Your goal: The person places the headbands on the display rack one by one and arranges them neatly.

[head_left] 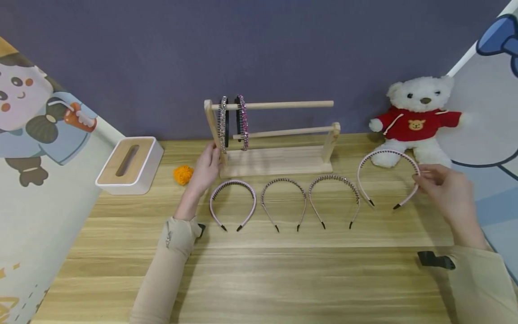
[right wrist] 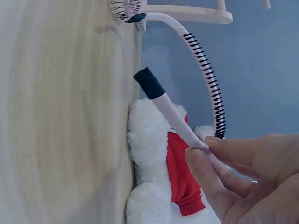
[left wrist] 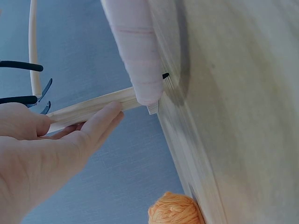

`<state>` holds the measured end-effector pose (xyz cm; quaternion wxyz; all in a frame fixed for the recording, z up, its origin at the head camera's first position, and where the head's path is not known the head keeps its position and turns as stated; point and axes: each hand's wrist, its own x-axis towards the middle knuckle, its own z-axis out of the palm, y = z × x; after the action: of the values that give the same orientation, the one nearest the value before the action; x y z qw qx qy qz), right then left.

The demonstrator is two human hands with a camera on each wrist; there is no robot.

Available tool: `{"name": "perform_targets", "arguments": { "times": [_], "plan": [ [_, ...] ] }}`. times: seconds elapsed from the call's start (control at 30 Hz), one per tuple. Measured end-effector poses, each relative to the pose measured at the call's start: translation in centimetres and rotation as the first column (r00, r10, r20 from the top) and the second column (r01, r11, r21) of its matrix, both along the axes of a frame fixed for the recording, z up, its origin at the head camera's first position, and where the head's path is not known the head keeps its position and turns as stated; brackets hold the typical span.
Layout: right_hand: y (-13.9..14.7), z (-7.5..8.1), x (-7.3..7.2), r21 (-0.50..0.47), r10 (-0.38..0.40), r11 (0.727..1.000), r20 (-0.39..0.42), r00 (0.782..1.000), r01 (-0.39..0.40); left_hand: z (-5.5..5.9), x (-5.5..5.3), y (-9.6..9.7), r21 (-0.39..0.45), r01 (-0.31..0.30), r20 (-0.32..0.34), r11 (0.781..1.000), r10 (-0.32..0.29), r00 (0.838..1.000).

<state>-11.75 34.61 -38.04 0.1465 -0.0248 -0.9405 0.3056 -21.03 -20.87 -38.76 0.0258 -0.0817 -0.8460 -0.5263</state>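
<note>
My left hand [head_left: 205, 167] holds the left post of a wooden headband rack [head_left: 279, 163], thumb on one side and fingers on the other in the left wrist view. Two rhinestone headbands, one silvery [head_left: 222, 126] and one pink [head_left: 244, 123], hang at the left of the rack's upper bar. Between thumb and fingertips, my right hand [head_left: 449, 193] pinches one arm of a pale pink headband [right wrist: 205, 65] with dark teeth inside and black tips. Three more headbands lie in a row before the rack: a lilac one [head_left: 254, 202] and two thinner beaded ones [head_left: 283, 179] [head_left: 334, 177].
A white teddy bear [head_left: 417, 121] in a red hoodie sits at the back right, behind the held headband. A wood-topped tissue box [head_left: 139, 180] stands at the left, an orange yarn ball [head_left: 183, 174] beside my left wrist. A dark wall closes the back.
</note>
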Motion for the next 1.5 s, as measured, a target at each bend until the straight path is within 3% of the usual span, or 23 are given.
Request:
{"name": "perform_targets", "arguments": {
  "times": [0.3, 0.8, 1.07, 1.5],
  "plan": [
    [-0.6, 1.4, 0.0, -0.138, -0.02, 0.99, -0.015, 1.0, 0.018, 0.0, 0.0, 0.0, -0.017, -0.002, -0.004, 1.0, 0.002, 1.0],
    [-2.2, 2.1, 0.2, -0.131, -0.049, 0.991, -0.074, 0.996, 0.039, 0.2, 0.1, 0.1, -0.021, -0.002, 0.003, 1.0, 0.002, 1.0],
    [-3.3, 2.6, 0.0, -0.106, -0.024, 0.994, -0.013, 1.0, 0.022, 0.2, 0.1, 0.1, -0.037, -0.005, -0.012, 0.999, 0.005, 1.0],
    [-5.6, 3.7, -0.2, -0.135, 0.027, 0.99, -0.159, 0.987, -0.049, 0.1, 0.1, 0.0, -0.028, -0.003, -0.004, 1.0, 0.003, 1.0]
  ]
}}
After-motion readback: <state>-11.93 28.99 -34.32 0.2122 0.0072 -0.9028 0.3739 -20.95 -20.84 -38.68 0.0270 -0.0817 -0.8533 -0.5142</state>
